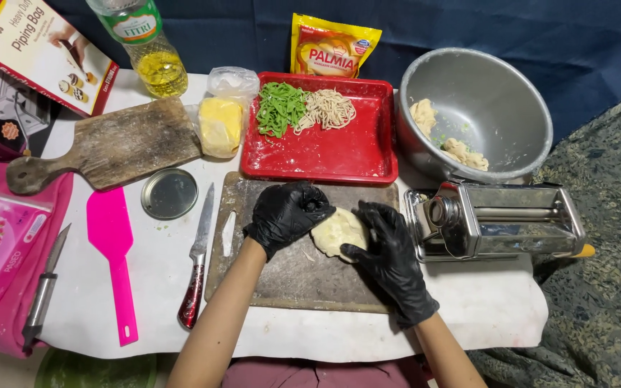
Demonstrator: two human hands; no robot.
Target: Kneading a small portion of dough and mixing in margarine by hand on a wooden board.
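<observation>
Left hand (287,213) fisted, pressing on dough (338,231), right hand (389,259) cupping its edge, grip seemingly loose, on board (292,276), pasta roller (494,220) just beside

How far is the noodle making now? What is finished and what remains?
Done: green and pale cut noodles lie in the red tray. In hand: the left hand and right hand press a pale dough piece on the cutting board. Left: dough lumps wait in the metal bowl; the pasta machine stands empty.

One head-worn view looks steeply down, fairly near, onto the table (159,287); its far edge probably faces away.
</observation>
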